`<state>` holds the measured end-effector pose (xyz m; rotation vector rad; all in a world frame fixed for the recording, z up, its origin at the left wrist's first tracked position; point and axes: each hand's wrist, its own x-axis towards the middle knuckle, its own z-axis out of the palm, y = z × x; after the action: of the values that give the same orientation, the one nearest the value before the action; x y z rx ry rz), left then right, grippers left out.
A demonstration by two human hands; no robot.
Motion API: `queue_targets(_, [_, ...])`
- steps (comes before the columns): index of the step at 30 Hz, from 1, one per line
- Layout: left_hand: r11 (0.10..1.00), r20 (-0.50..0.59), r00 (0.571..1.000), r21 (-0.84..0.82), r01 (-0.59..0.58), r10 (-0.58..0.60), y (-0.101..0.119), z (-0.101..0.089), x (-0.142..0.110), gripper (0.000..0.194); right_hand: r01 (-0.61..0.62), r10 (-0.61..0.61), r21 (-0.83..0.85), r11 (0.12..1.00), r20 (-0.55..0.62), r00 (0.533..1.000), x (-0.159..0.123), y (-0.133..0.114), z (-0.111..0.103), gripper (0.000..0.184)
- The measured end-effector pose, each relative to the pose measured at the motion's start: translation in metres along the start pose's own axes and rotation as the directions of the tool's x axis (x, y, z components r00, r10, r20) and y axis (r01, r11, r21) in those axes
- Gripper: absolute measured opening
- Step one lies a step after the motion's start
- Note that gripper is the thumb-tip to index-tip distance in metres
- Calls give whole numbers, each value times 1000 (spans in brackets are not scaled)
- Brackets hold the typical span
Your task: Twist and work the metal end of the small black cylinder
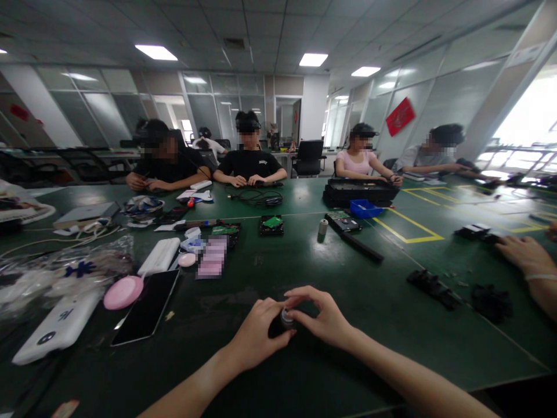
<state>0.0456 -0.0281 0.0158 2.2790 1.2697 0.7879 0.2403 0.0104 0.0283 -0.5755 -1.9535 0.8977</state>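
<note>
Near the front of the green table, my left hand (255, 334) curls round the side of a small dark cylinder with a silvery-grey top (286, 318). Over that top, my right hand (324, 319) bends its thumb and fingers together against the rim. Both hands are closed on this one piece, which looks upright. Its lower part is hidden by my left fingers, and its exact kind cannot be made out. Beyond my hands a similar-sized pale metallic cylinder (322, 227) stands upright on the table.
To the left lie a black tablet (147, 307), a pink round case (123, 291), a white power bank (58, 325) and plastic bags. Hard drives (271, 224), a black bar (361, 248) and a blue tray (364, 209) sit farther back. A co-worker's hand (524, 255) reaches in at right.
</note>
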Motion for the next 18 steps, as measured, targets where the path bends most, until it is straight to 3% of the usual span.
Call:
queue_targets(5, [1000,-8,1000,12,4,-4,-1,1,0,28,36,-36,-12,999,-50,998,1,3,2,21])
queue_targets(12, [1000,-12,1000,8,-12,12,-1,2,0,25,91,-92,-16,996,-70,993,2,2,3,20])
queue_targets(18, [1000,-20,1000,5,-23,23,0,3,0,27,161,-161,-59,985,2,987,1,3,2,21])
